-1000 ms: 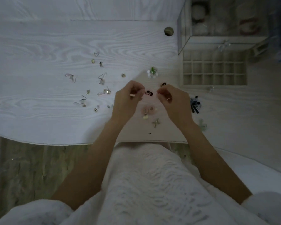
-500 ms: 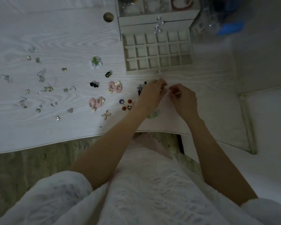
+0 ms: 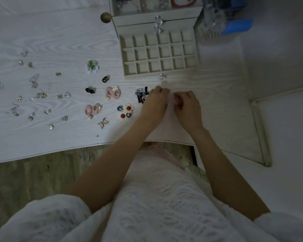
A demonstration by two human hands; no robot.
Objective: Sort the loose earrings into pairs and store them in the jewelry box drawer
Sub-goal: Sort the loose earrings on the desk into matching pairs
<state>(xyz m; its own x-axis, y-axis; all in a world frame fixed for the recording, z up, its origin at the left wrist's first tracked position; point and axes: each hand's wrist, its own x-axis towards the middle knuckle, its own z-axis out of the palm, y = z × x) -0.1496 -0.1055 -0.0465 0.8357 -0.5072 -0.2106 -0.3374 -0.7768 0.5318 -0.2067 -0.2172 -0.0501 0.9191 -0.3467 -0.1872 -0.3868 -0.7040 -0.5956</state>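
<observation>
Left hand [image 3: 155, 102]: fingers curled, fingertips meeting the right's; whether the grip pinches anything cannot be told.
Right hand [image 3: 186, 106]: grip pinching a small reddish earring [image 3: 176, 98].
Drawer [image 3: 158, 55]: pulled open on the counter [image 3: 59, 41], just beyond the hands, its compartments seemingly bare.
Loose earrings [image 3: 112, 92]: spread to the left.
Doing it well: probably pair the pieces, then lower them into one compartment.
Room: open counter ahead; near edge close behind the wrists.
</observation>
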